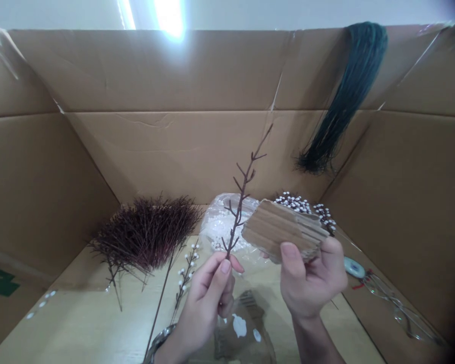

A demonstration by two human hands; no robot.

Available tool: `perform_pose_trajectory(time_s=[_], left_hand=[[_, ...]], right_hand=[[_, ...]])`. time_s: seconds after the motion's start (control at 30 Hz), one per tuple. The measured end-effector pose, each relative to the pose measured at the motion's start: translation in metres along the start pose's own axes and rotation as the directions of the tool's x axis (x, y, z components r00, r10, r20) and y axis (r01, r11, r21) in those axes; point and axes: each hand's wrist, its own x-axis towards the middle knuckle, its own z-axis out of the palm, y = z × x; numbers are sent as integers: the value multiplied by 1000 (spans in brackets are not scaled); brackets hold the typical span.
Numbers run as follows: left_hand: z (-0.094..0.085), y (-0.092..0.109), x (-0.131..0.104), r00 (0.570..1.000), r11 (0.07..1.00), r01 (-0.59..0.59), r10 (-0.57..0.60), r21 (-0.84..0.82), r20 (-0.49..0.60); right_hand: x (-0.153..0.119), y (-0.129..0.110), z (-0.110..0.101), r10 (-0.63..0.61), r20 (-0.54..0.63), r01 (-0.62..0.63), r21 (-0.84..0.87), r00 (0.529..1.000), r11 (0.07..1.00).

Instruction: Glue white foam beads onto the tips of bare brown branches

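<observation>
My left hand (209, 298) pinches the bottom of a thin dark red bare twig (243, 189), held upright with its short side shoots pointing out. Beside it, my right hand (313, 280) grips a small piece of corrugated cardboard (282, 228), thumb on its front face. The cardboard sits just right of the twig's lower part, close to it. A finished-looking twig with white beads (185, 273) lies on the surface just left of my left hand.
Tall cardboard walls (174, 146) surround the work surface. A heap of dark red twigs (147, 232) lies at left, a plastic bag of white beads (222, 222) in the middle, beaded stems (307, 205) behind the cardboard. A bundle of dark green wires (349, 96) hangs over the back wall. Glasses (398, 306) lie at right.
</observation>
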Motion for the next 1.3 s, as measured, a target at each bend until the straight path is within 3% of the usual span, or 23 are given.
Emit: perform_pose_trajectory(time_s=[0.3,0.6,0.77,1.03,1.3], left_hand=[[1,3,1,1000,1000,11,-11,-5,10],[-3,2,4,1000,999,17,-16,51,-8],[-4,-3,5,1000,994,9,-6,106,-23],[-1,-6,5,1000,988,-4,7,154,-21],[-3,-5,7,1000,990,0,1,140,-8]], right_hand=[[5,6,2,-180,-11,180,-3,984,984],[7,9,-3,-265,-252,294,81,931,952],[4,8,-3,-254,-191,269,57,948,961],[7,2,-1,-338,-74,334,-56,938,941],[8,3,-4,-385,-130,383,-47,914,923]])
